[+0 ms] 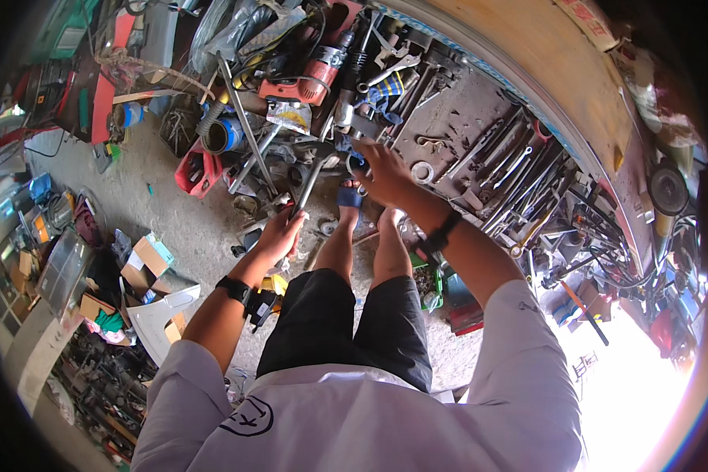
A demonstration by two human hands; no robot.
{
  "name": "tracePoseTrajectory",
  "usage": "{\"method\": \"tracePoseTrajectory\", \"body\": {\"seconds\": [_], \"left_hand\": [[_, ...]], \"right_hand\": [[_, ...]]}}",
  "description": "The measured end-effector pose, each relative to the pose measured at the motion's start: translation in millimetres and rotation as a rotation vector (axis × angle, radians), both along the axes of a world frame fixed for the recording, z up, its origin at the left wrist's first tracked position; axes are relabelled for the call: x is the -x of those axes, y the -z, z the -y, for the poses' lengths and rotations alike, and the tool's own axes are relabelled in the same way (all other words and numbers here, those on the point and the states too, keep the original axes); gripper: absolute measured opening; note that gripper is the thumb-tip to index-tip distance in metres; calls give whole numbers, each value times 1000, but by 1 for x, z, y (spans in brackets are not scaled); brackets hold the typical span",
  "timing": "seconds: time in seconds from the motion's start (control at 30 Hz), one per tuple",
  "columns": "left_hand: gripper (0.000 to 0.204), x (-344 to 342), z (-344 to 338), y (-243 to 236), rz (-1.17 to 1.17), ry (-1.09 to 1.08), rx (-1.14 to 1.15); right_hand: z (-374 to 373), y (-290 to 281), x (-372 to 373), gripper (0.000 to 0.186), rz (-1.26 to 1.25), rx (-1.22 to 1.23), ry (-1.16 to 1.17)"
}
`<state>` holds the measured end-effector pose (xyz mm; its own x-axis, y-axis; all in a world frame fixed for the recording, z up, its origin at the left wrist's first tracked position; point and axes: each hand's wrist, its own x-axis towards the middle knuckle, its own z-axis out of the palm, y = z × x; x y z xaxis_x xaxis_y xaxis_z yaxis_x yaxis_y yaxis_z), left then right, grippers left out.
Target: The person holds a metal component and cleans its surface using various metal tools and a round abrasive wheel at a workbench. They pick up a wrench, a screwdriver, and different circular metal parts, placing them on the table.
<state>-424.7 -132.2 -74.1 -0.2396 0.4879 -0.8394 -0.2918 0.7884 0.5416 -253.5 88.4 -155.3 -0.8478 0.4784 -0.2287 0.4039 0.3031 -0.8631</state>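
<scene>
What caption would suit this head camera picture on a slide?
Standing over a floor strewn with tools, a person grips a long metal bar in the left hand while the right hand reaches among wrenches.

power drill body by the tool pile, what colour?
Red, with a grey metal front; the power drill shows best in the head view.
</scene>
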Motion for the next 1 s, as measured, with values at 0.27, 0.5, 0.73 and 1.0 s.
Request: {"method": "tracePoseTrajectory", "body": {"seconds": [0.27, 0.5, 0.73, 1.0], "left_hand": [[35, -88, -112, -17, -247, 542, -456], [30, -172, -172, 3, 117, 588, -32], [55, -229, -170, 155, -545, 745, 35], [29, -243, -185, 190, -32, 188, 187]], "right_hand": [[-8, -71, -69, 43, -315, 1404, 699], [-61, -33, -140, 19, -386, 1216, 1160], [-56, 93, -220, 39, 361, 377, 336], [-131, 182, -293, 50, 561, 153, 807]]}}
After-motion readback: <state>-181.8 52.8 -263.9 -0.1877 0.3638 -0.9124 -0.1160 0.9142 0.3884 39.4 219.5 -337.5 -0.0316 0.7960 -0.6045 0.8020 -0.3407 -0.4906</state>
